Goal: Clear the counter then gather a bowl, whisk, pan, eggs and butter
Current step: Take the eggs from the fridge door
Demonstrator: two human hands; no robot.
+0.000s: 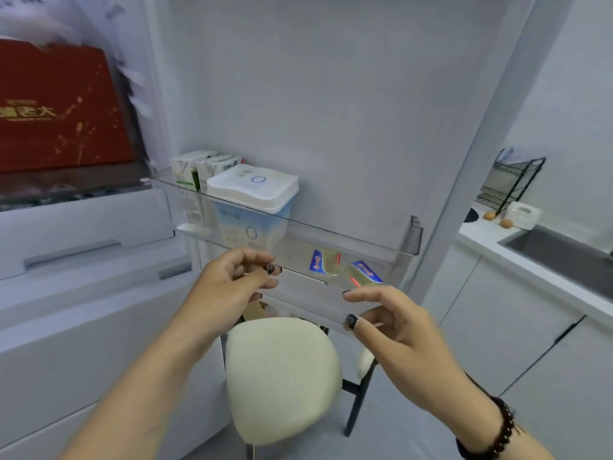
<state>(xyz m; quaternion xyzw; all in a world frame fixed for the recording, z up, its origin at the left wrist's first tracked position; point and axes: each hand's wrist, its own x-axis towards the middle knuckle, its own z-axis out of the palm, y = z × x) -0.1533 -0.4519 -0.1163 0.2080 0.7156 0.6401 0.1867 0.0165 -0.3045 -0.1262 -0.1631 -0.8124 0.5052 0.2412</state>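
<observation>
Status: two eggs already lie on the far-right counter; butter remains to fetch. Foil-wrapped butter packets sit in the clear plastic door shelf. Left hand and right hand hover near, fingers loosely curled, apparently empty.

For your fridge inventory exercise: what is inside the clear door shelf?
Inside the clear door shelf: two green-and-white cartons, a white-lidded tub and two butter packets. The tub hides part of the cartons, and anything behind it cannot be seen.
</observation>
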